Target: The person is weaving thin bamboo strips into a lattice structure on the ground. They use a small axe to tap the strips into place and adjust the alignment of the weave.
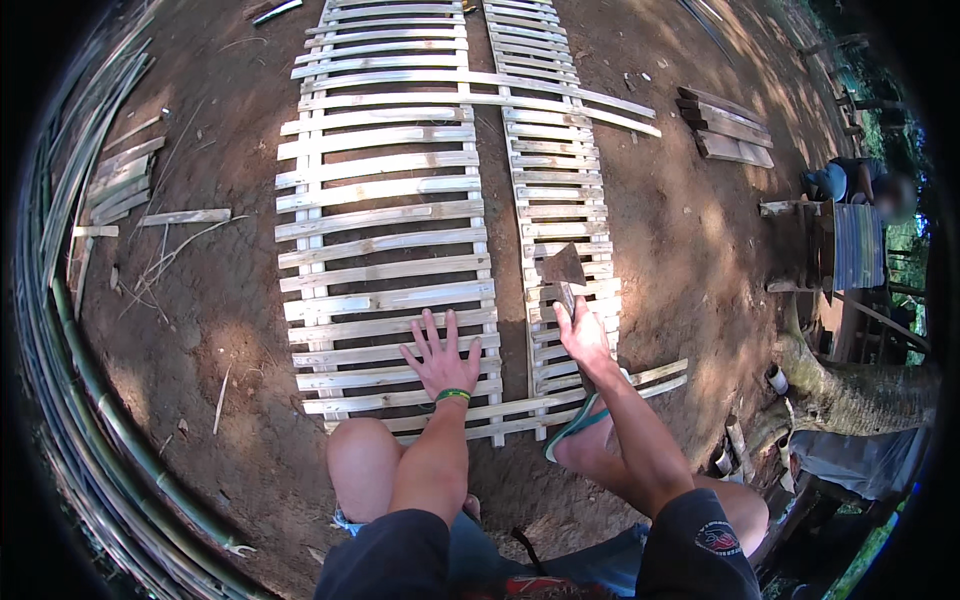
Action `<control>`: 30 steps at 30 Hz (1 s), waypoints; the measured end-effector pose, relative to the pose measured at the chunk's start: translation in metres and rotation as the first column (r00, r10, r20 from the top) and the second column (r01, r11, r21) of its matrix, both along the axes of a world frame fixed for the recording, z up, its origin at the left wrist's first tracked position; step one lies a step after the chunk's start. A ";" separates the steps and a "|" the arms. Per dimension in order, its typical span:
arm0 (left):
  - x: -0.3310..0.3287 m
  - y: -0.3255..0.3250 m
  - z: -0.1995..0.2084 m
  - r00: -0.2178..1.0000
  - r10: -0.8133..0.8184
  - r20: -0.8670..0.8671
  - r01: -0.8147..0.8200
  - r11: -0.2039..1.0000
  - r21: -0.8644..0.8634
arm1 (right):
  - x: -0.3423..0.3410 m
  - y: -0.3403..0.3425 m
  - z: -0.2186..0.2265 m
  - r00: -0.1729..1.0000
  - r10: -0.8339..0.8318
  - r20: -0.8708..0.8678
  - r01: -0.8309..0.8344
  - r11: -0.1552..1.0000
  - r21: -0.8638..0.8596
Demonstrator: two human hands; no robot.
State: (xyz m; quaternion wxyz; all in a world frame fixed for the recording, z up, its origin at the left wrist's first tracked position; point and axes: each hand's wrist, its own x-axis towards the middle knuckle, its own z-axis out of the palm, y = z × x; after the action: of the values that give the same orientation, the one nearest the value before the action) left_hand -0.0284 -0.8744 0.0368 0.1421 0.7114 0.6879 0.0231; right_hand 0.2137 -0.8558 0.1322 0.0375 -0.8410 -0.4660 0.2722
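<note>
A: What is held by each hand?

B: The left hand [441, 360] is laid flat, fingers spread apart, on the slats of the wide bamboo panel [385, 215] near its lower end; nothing is gripped by it. The right hand [583, 338] is closed around the handle of a hatchet [564, 270], whose blade is raised just above the narrow bamboo panel [557, 190].

A: Where are the 2 panels placed?

B: They are laid side by side on the bare dirt ground [200, 300], running away from the crouched person, with the wide one on the left and the narrow one on the right. 2 long strips [560, 95] are laid slantwise across both near the far end, and 2 more [640, 378] are seen under the near end.

A: How much can be judged as done?

B: Most slats appear to be set in rows on both panels, so the assembly seems well advanced. The near end, by the hands, is judged the part being worked; whether the slats are fastened cannot be told.

A: What else is seen?

B: Spare slats [120, 185] are piled at the left, boards [728, 128] at the upper right, and long bamboo poles [70, 380] curve along the left rim. Another person [850, 180] is bent over at the far right.
</note>
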 end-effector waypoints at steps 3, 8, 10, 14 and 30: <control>0.002 0.003 -0.002 1.000 -0.002 0.007 0.002 1.000 -0.002 | 0.016 0.019 -0.001 0.945 -0.178 -0.275 0.201 0.978 0.058; 0.004 0.004 -0.002 1.000 -0.006 0.025 0.006 1.000 0.015 | 0.030 0.097 0.024 0.902 -0.182 -0.393 0.175 0.983 -0.053; 0.002 0.004 -0.003 1.000 0.001 0.022 -0.001 1.000 0.004 | 0.024 0.124 0.036 0.961 -0.071 -0.269 0.058 0.997 -0.059; -0.003 0.003 -0.004 1.000 0.006 0.016 -0.007 1.000 0.021 | 0.006 0.137 0.042 0.962 -0.018 -0.271 0.028 0.999 0.035; 0.006 0.005 -0.001 0.999 -0.004 0.041 0.003 1.000 0.007 | 0.024 0.063 0.000 0.986 0.164 -0.018 -0.165 0.984 -0.066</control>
State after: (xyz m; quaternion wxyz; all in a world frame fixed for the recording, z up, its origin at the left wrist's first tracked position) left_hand -0.0223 -0.8698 0.0358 0.1539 0.7125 0.6834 0.0398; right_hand 0.2376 -0.7932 0.1325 -0.0106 -0.7986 -0.5242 0.2954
